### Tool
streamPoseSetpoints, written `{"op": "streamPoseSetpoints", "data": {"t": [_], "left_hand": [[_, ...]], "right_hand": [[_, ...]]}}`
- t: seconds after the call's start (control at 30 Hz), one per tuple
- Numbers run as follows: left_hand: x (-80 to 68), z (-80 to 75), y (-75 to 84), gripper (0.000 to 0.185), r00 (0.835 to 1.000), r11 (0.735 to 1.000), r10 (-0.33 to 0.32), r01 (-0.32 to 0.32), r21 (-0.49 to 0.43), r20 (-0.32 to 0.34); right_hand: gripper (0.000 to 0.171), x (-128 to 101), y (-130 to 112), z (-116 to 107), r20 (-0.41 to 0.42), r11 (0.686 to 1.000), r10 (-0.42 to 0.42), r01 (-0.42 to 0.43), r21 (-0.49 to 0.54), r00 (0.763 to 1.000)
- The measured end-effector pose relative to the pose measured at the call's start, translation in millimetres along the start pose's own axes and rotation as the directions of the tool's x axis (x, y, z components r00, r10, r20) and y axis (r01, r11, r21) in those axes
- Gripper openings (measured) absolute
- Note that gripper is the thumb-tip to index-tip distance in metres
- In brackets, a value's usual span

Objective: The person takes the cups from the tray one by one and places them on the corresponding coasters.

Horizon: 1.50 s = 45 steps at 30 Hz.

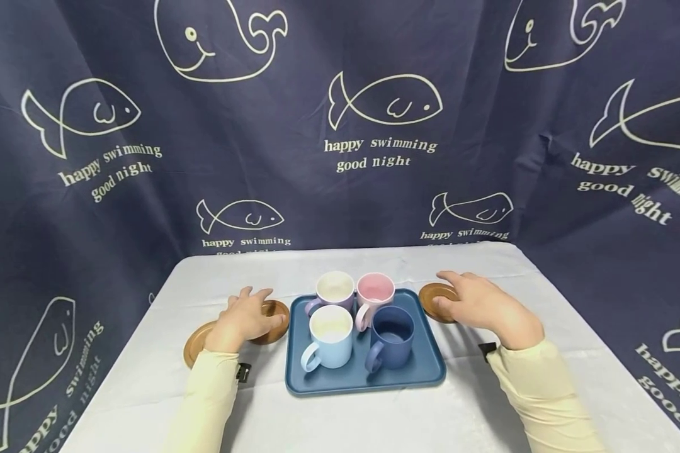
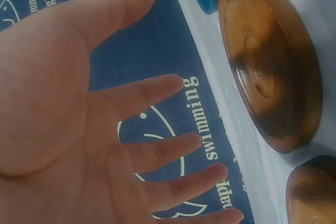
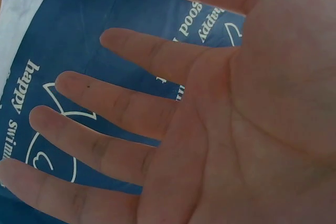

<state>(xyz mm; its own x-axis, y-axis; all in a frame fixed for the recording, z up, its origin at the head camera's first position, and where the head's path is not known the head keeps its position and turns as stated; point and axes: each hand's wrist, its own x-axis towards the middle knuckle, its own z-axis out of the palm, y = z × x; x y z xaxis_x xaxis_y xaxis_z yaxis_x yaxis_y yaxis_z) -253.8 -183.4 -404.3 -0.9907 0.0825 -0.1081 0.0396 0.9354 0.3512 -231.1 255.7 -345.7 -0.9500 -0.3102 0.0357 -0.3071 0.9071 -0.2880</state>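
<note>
Navy cloth printed with white fish and the words "happy swimming good night" hangs behind and to both sides of a tabletop (image 1: 147, 390) covered in pale cloth.

Starting at the left, I see two wooden coasters: the outer coaster (image 1: 195, 343) lies partly under my wrist, and the inner coaster (image 1: 274, 318) sits just beside the tray. My left hand (image 1: 243, 321) hovers over or rests on that inner one, fingers straight and spread; from the head view I cannot tell whether it touches.

At the middle stands a blue tray (image 1: 362, 377) holding four mugs in two rows: a lilac mug (image 1: 335, 290) and a pink mug (image 1: 375, 292) at the back, a light blue mug (image 1: 330, 336) and a dark blue mug (image 1: 392, 336) in front. The mugs look empty, though I can only see part of each inside.

On the right, a third coaster (image 1: 433, 301) lies just beside the tray, with my right hand (image 1: 478, 305) lying over its far edge, fingers extended and relaxed.

My left wrist camera shows what the head view hides: the open palm held apart from the inner coaster, whose round recess is visible, and a corner of the tray. My right wrist camera shows only a spread palm against the backdrop, no coaster.
</note>
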Motion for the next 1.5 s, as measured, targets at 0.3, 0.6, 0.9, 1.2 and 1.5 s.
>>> {"op": "streamPoseSetpoints", "data": {"t": [0.3, 0.6, 0.9, 1.2, 1.5], "left_hand": [[8.0, 6.3, -4.4, 0.074, 0.999, 1.000, 0.018, -0.018, 0.002, 0.046], [10.3, 12.8, -7.1, 0.085, 0.991, 0.999, 0.047, -0.049, 0.009, 0.123], [13.2, 19.9, -8.8, 0.091, 0.993, 0.999, 0.047, -0.047, -0.004, 0.109], [18.7, 28.5, -12.4, 0.095, 0.996, 0.999, 0.031, -0.032, 0.018, 0.088], [21.0, 32.5, -13.5, 0.095, 0.998, 0.999, 0.034, -0.035, 0.025, 0.059]], "right_hand": [[0.060, -3, -4, 2, -0.027, 1.000, -0.005, 0.005, -0.012, 1.000], [0.060, -3, -4, 2, -0.035, 1.000, -0.004, 0.004, -0.015, 0.999], [0.060, -4, -2, 1, -0.022, 1.000, 0.006, -0.006, -0.007, 1.000], [0.060, -5, -1, 1, -0.035, 1.000, 0.001, -0.001, -0.013, 0.999], [0.059, -5, -1, 2, -0.046, 1.000, -0.017, 0.016, -0.010, 0.999]]}}
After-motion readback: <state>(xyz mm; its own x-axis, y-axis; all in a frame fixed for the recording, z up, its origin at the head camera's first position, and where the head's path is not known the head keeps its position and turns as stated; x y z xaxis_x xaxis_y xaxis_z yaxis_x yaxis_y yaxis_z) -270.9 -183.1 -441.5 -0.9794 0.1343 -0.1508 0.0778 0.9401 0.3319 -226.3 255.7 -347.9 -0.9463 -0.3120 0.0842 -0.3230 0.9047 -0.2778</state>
